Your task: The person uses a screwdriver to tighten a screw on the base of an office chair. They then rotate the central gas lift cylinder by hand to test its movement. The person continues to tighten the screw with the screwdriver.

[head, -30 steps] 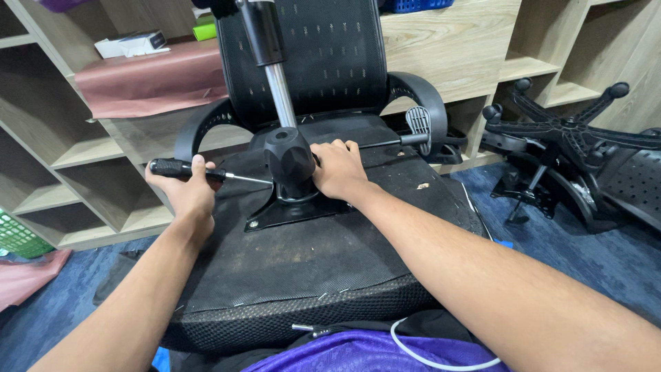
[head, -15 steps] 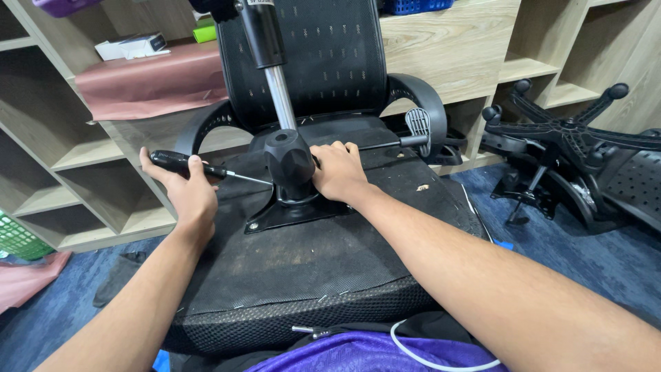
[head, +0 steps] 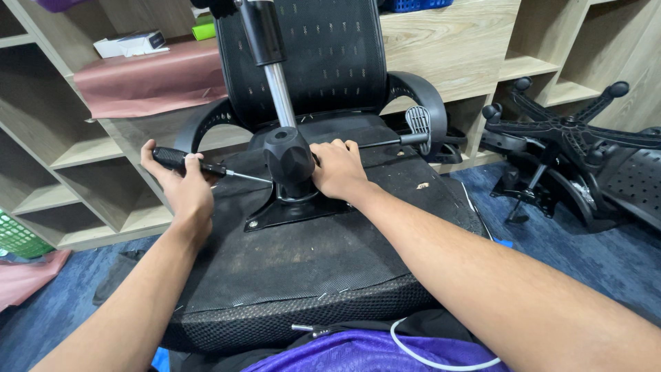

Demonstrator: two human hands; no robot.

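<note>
left hand [head: 180,184] grips screwdriver [head: 200,165] | right hand [head: 337,169] curled against chair mechanism [head: 289,162]

Wooden shelving [head: 82,148] lines the back wall, carrying a pink sheet [head: 148,79] and a white box [head: 131,43]. A five-star chair base [head: 564,127] lies on blue carpet [head: 585,251]; a green basket [head: 21,238] sits low.

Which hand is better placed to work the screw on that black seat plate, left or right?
Left, most likely. The left hand already holds the screwdriver, its tip aimed at the mechanism housing above the seat plate. The right hand holds no tool and rests against the housing.
</note>
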